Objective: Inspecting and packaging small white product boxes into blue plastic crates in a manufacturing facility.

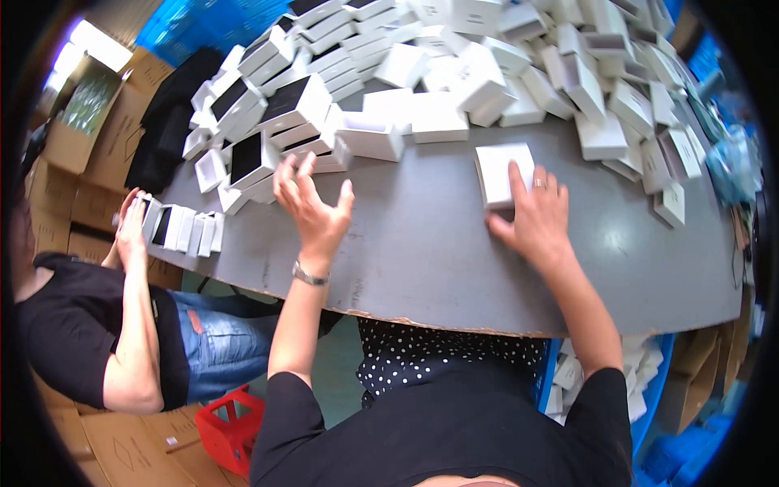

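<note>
My right hand [535,217] rests on the grey table [422,243], its fingers lying on the near edge of a small white box [500,170] that sits flat. A ring shows on one finger. My left hand [312,204] hovers above the table with fingers spread and nothing in it, a watch on its wrist. It is just in front of a stack of white boxes with black panels [296,109].
A large heap of white boxes [568,73] covers the far half of the table. At the left a person in a black shirt holds a row of boxes [182,229] at the table edge. Cardboard cartons [81,122], blue crates and a red basket [231,426] surround the table.
</note>
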A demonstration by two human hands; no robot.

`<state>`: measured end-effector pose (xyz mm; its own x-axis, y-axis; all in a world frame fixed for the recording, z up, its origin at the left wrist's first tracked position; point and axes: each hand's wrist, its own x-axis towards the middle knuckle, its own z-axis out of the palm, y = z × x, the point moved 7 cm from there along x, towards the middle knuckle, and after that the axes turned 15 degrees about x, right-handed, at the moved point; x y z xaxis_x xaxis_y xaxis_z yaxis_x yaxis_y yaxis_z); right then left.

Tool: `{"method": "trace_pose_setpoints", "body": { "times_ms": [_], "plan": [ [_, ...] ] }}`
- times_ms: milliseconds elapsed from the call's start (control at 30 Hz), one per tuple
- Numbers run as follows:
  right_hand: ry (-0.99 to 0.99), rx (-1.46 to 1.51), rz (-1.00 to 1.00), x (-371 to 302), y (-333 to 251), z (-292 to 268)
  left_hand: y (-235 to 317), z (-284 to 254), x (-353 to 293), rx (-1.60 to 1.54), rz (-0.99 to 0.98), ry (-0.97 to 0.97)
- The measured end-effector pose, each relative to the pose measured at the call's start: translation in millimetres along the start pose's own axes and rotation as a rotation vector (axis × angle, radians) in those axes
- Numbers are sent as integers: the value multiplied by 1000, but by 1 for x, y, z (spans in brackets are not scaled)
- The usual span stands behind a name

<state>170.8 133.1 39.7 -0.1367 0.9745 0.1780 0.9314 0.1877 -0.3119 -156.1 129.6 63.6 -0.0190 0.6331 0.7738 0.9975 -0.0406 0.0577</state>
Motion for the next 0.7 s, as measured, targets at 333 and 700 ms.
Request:
{"method": "trace_pose_setpoints", "body": {
  "times_ms": [333, 700],
  "plan": [
    [-182, 443, -197, -10, -14, 17, -43, 32, 114, 155, -86, -272],
    [-255, 811, -119, -86, 42, -39, 109, -15, -51, -749, 359, -663]
  ]
}}
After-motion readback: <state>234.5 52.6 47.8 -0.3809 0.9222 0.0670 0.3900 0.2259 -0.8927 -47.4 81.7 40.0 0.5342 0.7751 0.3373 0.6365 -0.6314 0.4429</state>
